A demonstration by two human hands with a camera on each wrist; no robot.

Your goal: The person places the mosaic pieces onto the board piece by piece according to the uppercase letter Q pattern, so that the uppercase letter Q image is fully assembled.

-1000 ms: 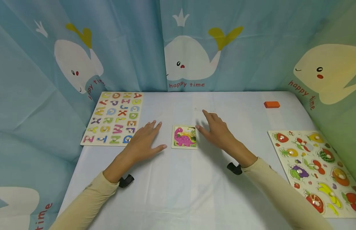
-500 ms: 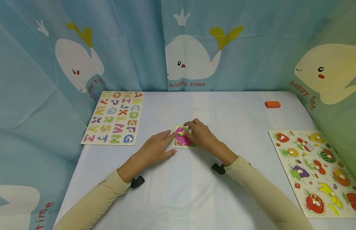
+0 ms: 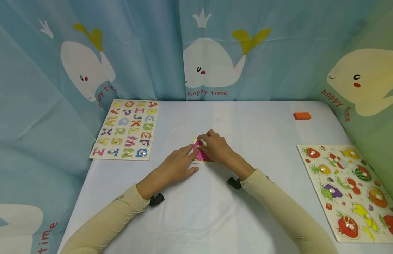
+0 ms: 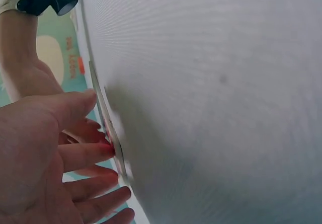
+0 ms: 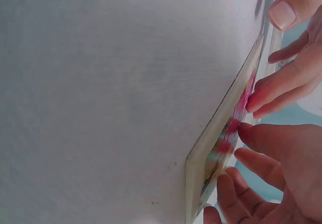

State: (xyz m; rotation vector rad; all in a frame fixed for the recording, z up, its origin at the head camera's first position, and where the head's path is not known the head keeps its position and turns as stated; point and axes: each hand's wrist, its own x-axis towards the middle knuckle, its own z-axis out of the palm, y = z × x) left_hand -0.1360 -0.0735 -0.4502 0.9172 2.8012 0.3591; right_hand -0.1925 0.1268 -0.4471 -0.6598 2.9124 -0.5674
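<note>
A small square dinosaur puzzle (image 3: 201, 156) lies on the white table near the middle, its pink picture partly covered by my hands. My left hand (image 3: 175, 164) rests palm down at its left side, fingers fairly straight, with fingertips touching the picture. From the right, my right hand (image 3: 216, 147) reaches over the puzzle with bent fingers. In the right wrist view, the thumb (image 5: 266, 138) and fingertips touch the puzzle's picture face (image 5: 229, 133). A small white patch shows by the right fingertips in the head view; whether they pinch a piece is hidden.
A wooden alphabet board (image 3: 124, 130) lies at the back left, and a fruit peg board (image 3: 350, 197) at the right. An orange block (image 3: 302, 116) sits at the back right. Blue whale-print curtains (image 3: 152, 53) enclose the table's back and sides.
Both hands have moved inward onto the dinosaur puzzle. The right hand has come down and left over it, and its fingers are more bent. The boards and block stay put.
</note>
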